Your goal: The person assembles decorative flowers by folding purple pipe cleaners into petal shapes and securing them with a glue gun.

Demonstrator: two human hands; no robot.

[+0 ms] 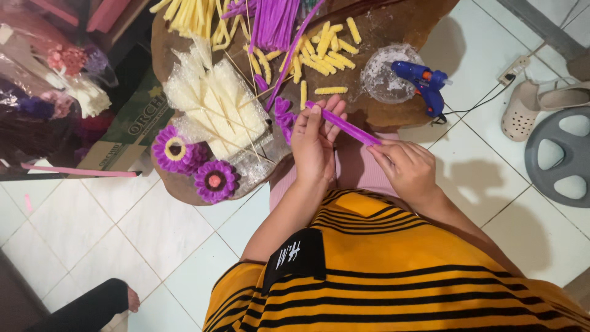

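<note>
**Purple stem stretched between two hands over a crowded craft table**

Striped yellow-and-black fabric (381, 283) fills the foreground, worn by the person seen from above, seated on a white tiled floor (92, 227) at a low brown table (393, 24). At far left, clear bags of pink, white and purple craft stock (55, 80) lie beside a cardboard box (123, 132), within reach but off the working surface. Two finished purple flowers (190, 166), one with a yellow centre and one with a pink centre, sit at the table's near edge, apparently set aside from the loose stock. Behind them rests a bundle of thin sticks in clear wrap (215, 104), and farther back lie short yellow fuzzy pieces (326, 52) and long purple stems (273, 21), sorted roughly by colour.

At centre, the left hand (314, 144) has its fingers spread narrowly, fingertips closed on the upper end of a purple fuzzy stem (347, 127); the right hand (409, 169) pinches the lower end between thumb and forefinger. Held at both ends above the lap, the stem runs straight and taut, clear of the clutter.

To the right, a blue glue gun (424, 83) leans on a clear dish (384, 77), likely to keep its nozzle off the wood; its cord trails to a power strip (515, 69). Pale sandals (541, 104) lie beyond.
</note>
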